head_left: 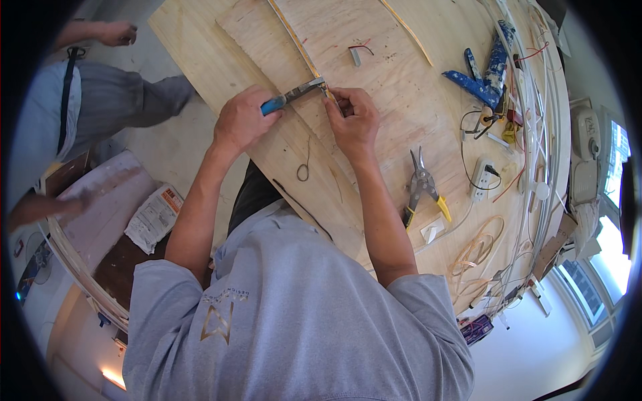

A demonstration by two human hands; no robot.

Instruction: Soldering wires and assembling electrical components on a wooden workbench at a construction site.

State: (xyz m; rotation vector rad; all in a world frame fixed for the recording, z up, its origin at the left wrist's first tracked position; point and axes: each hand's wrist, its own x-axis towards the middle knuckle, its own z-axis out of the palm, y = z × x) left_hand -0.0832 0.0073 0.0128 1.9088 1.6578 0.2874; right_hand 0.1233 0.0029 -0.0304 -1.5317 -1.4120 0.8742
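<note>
My left hand [242, 120] is closed around the blue handle of a metal hand tool [293, 94]; its exact kind is hard to make out. The tool's grey head meets a long, narrow metal channel [294, 40] with a yellowish strip in it. My right hand [353, 120] pinches the near end of that channel between thumb and fingers, just right of the tool's head. The channel runs from there to the far edge of view. Beyond my right hand lies a short grey piece with red and black wires [355, 57].
A plywood worktop [394, 107] lies under my hands. Yellow-handled tin snips [422, 182], a white power strip [481, 179], a coiled strip [476, 254] and a spattered blue tool [491, 73] lie rightward, beside long white strips. Another person [100, 100] stands at the left, near a paper bag [155, 217].
</note>
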